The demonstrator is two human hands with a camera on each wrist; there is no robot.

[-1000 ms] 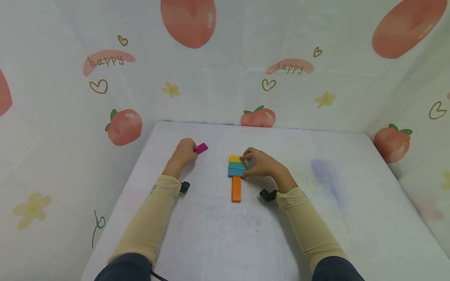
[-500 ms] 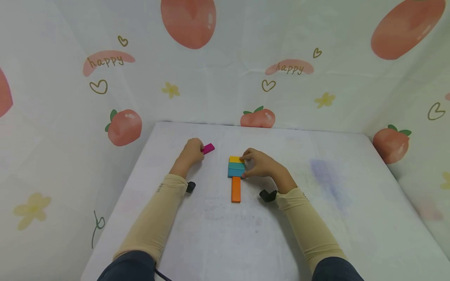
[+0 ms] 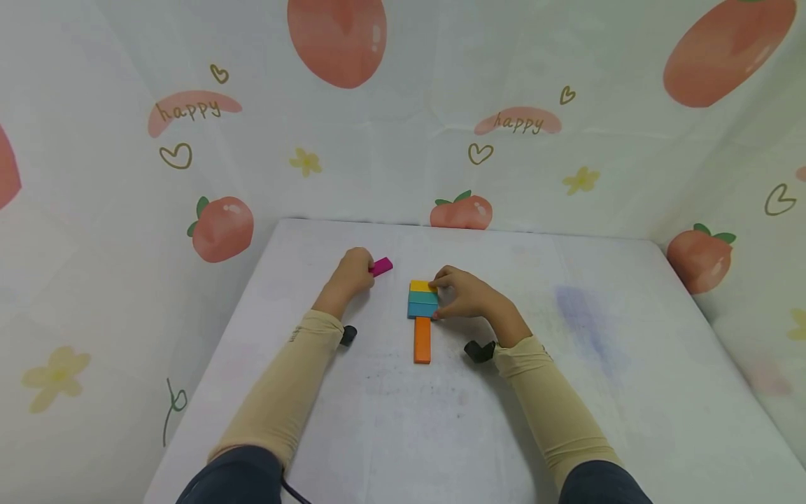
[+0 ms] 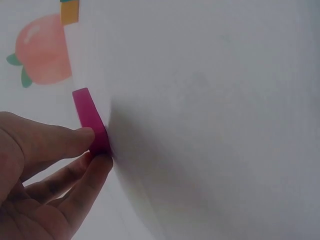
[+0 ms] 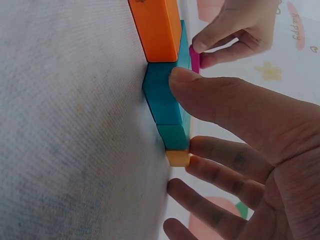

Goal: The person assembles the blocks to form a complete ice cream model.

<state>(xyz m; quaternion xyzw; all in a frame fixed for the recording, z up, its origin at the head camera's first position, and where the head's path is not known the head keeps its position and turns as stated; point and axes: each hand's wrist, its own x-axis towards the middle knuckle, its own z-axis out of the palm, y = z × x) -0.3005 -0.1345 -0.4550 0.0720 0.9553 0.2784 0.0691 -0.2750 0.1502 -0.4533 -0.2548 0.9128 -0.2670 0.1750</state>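
In the head view, my left hand pinches a magenta block near its end, between thumb and fingertips. It is left of a short row of flat blocks: a yellow block, a teal block and a blue block, lying side by side. An orange block lies lengthwise against the blue one, like a stem. My right hand holds the row from its right side. The right wrist view has the thumb on the blue block and fingertips at the yellow block.
The blocks lie on a white table with a bluish stain on its right. A white cloth backdrop printed with peaches hangs behind. A small black camera sits at my right wrist, and a cable trails from my left sleeve.
My left hand has moved to the right with the magenta block, closer to the yellow, teal and blue row. The right hand and the other blocks have stayed in place.
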